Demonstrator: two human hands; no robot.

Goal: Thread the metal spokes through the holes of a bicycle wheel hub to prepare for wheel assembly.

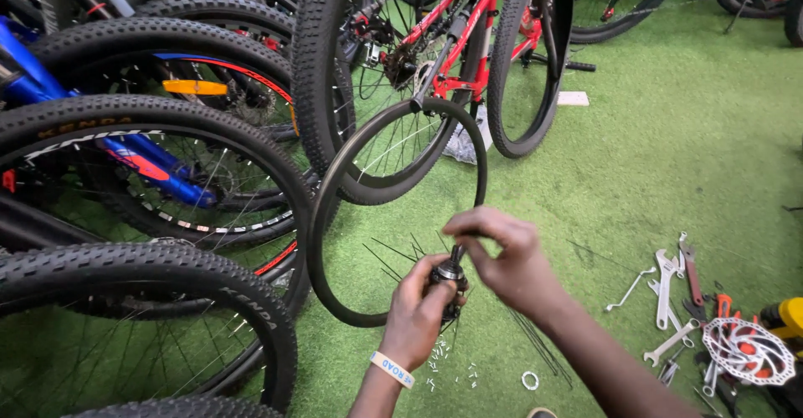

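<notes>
Green turf: left hand (416, 311) grips hub (449, 274), axle upright; right hand (508, 259) pinches top.

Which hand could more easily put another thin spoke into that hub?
Probably the right hand: its fingertips pinch at the top of the hub, while the left hand is wrapped around the hub, holding it. Loose spokes lie on its side.
</notes>
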